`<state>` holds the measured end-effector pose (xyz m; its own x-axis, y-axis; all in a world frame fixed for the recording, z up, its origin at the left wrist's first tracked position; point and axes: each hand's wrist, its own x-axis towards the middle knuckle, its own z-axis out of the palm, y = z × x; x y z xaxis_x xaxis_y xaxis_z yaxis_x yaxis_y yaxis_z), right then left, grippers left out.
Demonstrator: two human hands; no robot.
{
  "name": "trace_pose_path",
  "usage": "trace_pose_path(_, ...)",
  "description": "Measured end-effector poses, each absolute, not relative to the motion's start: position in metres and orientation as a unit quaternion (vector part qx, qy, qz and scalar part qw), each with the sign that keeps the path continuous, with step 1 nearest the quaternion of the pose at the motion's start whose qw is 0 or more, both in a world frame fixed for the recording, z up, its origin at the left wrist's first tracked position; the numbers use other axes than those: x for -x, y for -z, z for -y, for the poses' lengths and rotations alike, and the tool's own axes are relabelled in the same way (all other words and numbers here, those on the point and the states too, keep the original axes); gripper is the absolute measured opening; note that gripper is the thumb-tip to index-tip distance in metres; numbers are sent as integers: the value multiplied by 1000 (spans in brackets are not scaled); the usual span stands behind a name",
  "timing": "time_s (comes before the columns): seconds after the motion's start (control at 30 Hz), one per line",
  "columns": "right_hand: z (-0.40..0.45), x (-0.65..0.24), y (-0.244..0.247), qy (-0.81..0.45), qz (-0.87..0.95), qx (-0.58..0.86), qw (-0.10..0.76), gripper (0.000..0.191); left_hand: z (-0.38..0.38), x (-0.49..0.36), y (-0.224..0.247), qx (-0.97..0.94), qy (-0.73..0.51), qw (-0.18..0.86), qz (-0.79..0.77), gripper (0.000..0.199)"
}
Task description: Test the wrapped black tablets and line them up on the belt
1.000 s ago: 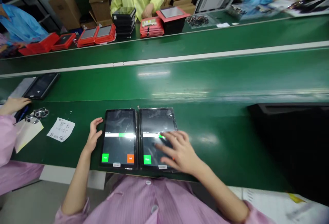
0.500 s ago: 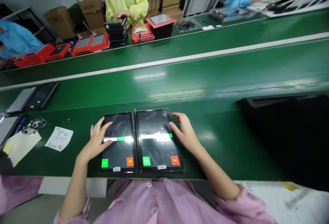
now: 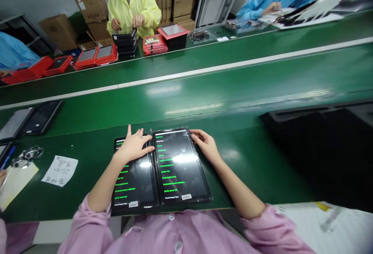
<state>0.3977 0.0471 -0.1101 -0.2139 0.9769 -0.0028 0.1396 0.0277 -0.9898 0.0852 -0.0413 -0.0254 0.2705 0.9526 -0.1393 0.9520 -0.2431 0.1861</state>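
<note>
Two black tablets lie side by side on the green work surface, both screens lit with lists of mostly green test names. My left hand [image 3: 134,147] is spread over the upper part of the left tablet [image 3: 136,186], hiding some of its list, with its fingers reaching toward the gap between the two. The right tablet [image 3: 182,168] shows its whole list and has a small white label at its lower edge. At that tablet's upper right corner, my right hand [image 3: 205,145] has thumb and fingers closed on the edge.
A handwritten note [image 3: 60,171] and a clear plastic piece [image 3: 27,156] lie to the left, near more tablets [image 3: 42,118]. A large black object [image 3: 323,153] occupies the right. Across the green line [image 3: 218,86], co-workers sit behind stacked red cases [image 3: 155,45].
Both screens went from pages with green and orange buttons to test lists. My left hand moved up and right over its tablet. My right hand's fingers closed at the corner.
</note>
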Motion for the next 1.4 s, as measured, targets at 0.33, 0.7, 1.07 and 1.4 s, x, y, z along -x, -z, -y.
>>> trace_pose_path(0.33,-40,-396,117,-501,545,514,434,43,38,-85,17,-774,-4,161,-612,52)
trace_pose_path(0.7,-35,-392,110,-496,548,539,404,49,36,-87,2,-763,-10,211,-611,39)
trace_pose_path(1.07,13,-401,92,-563,474,577,354,64,33,-83,8,-763,-14,213,-610,45)
trace_pose_path(1.4,9,-379,64,-718,359,468,370,57,19,-61,26,-732,-81,252,-628,48)
